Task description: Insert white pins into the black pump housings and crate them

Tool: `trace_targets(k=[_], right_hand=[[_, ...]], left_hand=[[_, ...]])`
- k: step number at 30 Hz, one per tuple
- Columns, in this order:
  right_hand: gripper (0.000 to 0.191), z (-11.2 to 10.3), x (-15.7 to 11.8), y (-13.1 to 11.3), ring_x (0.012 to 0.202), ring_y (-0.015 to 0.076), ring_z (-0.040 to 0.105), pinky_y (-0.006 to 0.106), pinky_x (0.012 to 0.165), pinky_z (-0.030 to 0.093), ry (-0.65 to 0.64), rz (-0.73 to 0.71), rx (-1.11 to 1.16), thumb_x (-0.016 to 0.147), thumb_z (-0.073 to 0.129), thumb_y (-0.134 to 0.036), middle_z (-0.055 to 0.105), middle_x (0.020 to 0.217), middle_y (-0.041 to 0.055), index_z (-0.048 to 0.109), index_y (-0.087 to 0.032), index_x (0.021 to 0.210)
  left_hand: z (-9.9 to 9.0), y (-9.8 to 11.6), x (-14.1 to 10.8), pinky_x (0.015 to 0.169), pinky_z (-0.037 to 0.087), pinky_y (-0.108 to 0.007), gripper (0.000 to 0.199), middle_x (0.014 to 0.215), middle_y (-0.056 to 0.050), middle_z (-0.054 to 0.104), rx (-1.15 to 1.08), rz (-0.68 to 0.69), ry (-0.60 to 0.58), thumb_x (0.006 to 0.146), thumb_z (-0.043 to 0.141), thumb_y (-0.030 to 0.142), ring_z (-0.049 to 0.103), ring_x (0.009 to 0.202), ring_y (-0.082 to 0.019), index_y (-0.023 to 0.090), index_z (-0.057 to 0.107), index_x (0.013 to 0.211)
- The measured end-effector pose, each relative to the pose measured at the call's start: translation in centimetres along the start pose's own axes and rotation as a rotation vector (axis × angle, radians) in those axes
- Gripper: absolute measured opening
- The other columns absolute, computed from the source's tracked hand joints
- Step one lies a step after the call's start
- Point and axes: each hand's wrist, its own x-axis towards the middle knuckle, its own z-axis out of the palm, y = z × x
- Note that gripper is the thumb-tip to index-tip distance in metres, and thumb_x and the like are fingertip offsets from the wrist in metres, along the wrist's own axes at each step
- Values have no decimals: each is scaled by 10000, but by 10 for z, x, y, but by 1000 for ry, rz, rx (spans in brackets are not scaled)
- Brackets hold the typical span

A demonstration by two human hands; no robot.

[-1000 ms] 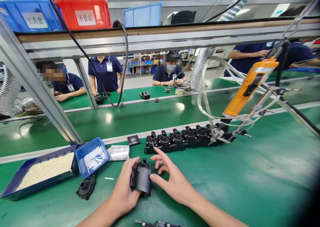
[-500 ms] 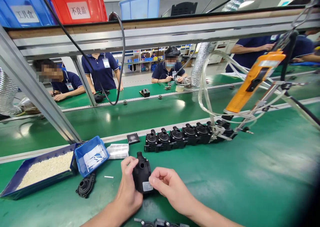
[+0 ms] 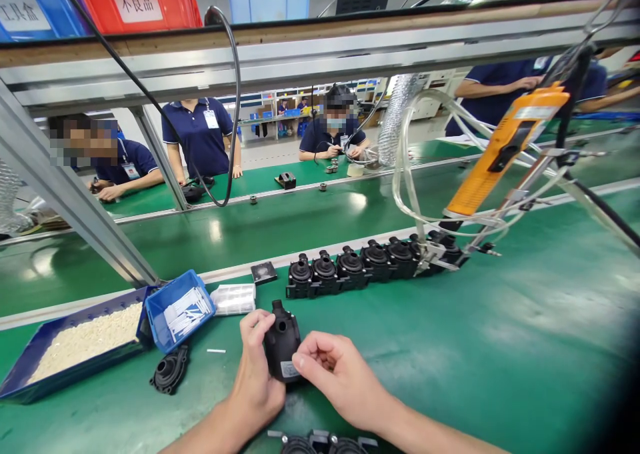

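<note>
Toward the near edge of the green bench [image 3: 450,374], my left hand [image 3: 256,371] grasps a black housing [image 3: 281,342]; my right hand [image 3: 336,377] curls at its silver label [image 3: 288,369], pinching or not, I cannot tell. Similar housings [image 3: 351,262] line the far edge.

The green table [image 3: 500,347] is shiny. On it sit a dark blue tray [image 3: 90,366], a blue box [image 3: 155,322], a little white stick [image 3: 217,351], a round black part [image 3: 167,372], a flat black square [image 3: 263,273] and a long row of black parts [image 3: 350,261].
</note>
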Motion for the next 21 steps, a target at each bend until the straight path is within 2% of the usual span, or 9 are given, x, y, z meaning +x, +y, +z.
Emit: trace_targets(k=[6, 9, 11, 13, 15, 16, 17, 18, 21], right_hand=[[433, 0, 1, 1, 662, 135, 482, 263, 618, 385, 25, -29, -50, 937, 707, -554, 599, 725, 15, 666, -146, 800], [379, 1, 1, 1, 610, 121, 467, 252, 569, 364, 49, -85, -156, 964, 685, -485, 602, 693, 8, 694, -151, 785], [325, -1, -1, 2, 570, 108, 460, 251, 535, 340, 67, -220, -302, 988, 677, -408, 586, 670, -5, 716, -157, 785], [260, -5, -2, 2, 563, 107, 489, 267, 550, 340, 83, -465, -509, 1011, 680, -334, 575, 648, -20, 727, -166, 819], [177, -12, -2, 3, 602, 124, 546, 290, 604, 362, 106, -681, -693, 1029, 681, -298, 588, 649, -25, 724, -176, 908], [132, -16, -2, 3, 608, 128, 554, 297, 618, 367, 117, -713, -739, 1032, 678, -297, 604, 669, -26, 717, -180, 985], [135, -19, 0, 3, 594, 125, 548, 296, 614, 371, 123, -676, -742, 1026, 679, -302, 622, 707, -27, 700, -184, 1088], [238, -20, 2, 3, 569, 117, 532, 289, 599, 374, 116, -583, -711, 1006, 693, -312, 637, 753, -29, 664, -188, 1207], [732, -12, 8, -1, 535, 117, 534, 266, 550, 387, 78, -222, -572, 823, 842, -399, 669, 842, -40, 514, -221, 1453]], left_hand=[[-1, -1, -1, 1110, 496, -430, 814, 1427, -167, 365, -13, -7, -6, 838, 552, 1, 390, 1389, -294, 212, 273, 1573], [-1, 0, -1, 1097, 505, -417, 798, 1421, -165, 367, -13, -3, -5, 844, 547, 7, 397, 1385, -289, 210, 280, 1569], [-1, 1, 0, 1081, 518, -410, 785, 1410, -165, 375, -12, 1, 2, 848, 545, 16, 411, 1372, -287, 207, 285, 1564], [0, 2, 0, 1078, 527, -415, 764, 1412, -171, 383, -2, 0, 2, 860, 546, 33, 416, 1376, -291, 199, 291, 1560], [0, 1, 0, 1095, 529, -439, 739, 1411, -177, 399, 21, -9, 17, 875, 555, 59, 431, 1377, -297, 195, 300, 1555], [0, 0, -1, 1097, 534, -453, 730, 1407, -178, 409, 37, -16, 34, 879, 566, 73, 447, 1370, -300, 197, 305, 1550], [-1, -2, -3, 1095, 543, -470, 727, 1403, -179, 419, 54, -22, 51, 881, 581, 88, 470, 1359, -305, 199, 311, 1547], [-2, -4, -5, 1083, 558, -488, 724, 1398, -179, 432, 72, -25, 74, 879, 598, 106, 498, 1345, -312, 206, 322, 1542], [-2, -4, -6, 991, 621, -515, 630, 1353, -135, 520, 142, -45, 160, 898, 671, 216, 607, 1249, -322, 279, 441, 1481]])
